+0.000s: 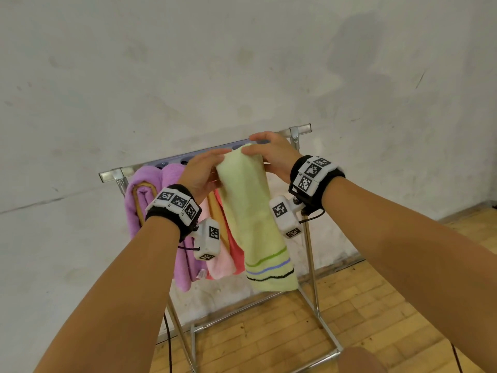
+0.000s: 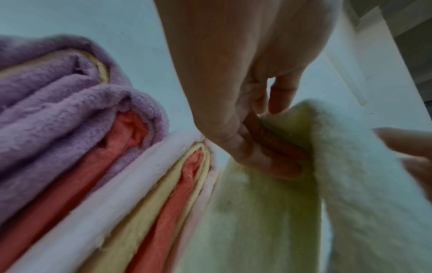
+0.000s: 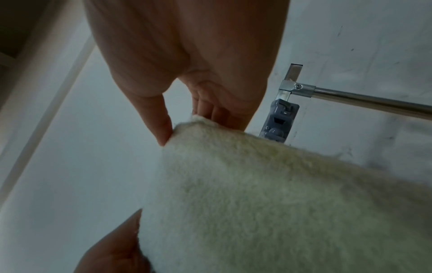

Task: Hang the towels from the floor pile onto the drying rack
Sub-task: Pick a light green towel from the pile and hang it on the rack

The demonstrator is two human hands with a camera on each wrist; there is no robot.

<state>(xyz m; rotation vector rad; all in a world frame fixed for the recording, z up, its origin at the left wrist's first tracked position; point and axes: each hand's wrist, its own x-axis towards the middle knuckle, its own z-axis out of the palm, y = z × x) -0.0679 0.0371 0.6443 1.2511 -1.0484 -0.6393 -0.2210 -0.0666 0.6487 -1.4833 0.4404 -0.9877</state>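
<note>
Both hands pinch the top fold of a pale green towel (image 1: 250, 211), and that is the grip I hold from my remote seat. My left hand (image 1: 200, 173) has its fingers (image 2: 278, 157) curled round the towel's left edge, thumb on the near side. My right hand (image 1: 271, 154) nips the right corner of the fold between thumb and fingers (image 3: 161, 127), seen plainly from the right wrist.

Largest first: a plain pale wall fills the upper part of the head view, with a wooden floor (image 1: 269, 332) below. Against the wall stands the metal drying rack (image 1: 312, 265), its top rail (image 1: 300, 129) running across at hand height. The green towel hangs long from my hands at the rail's right part, striped hem lowest; I cannot tell whether it already rests on the rail or is just in front of it.

Left of it, already draped over the rail and packed close together, hang purple towels (image 1: 137, 208), then a pink towel (image 1: 217, 265) and an orange towel (image 1: 234, 251). From the left wrist, yellow cloth (image 2: 145, 218) shows between those layers.

My judgement: several towels are hung, this one is being settled, and the task seems well advanced. The floor pile is out of sight, so I cannot say how many remain. A small bluish clip (image 3: 278, 122) sits on the rail's right end.
</note>
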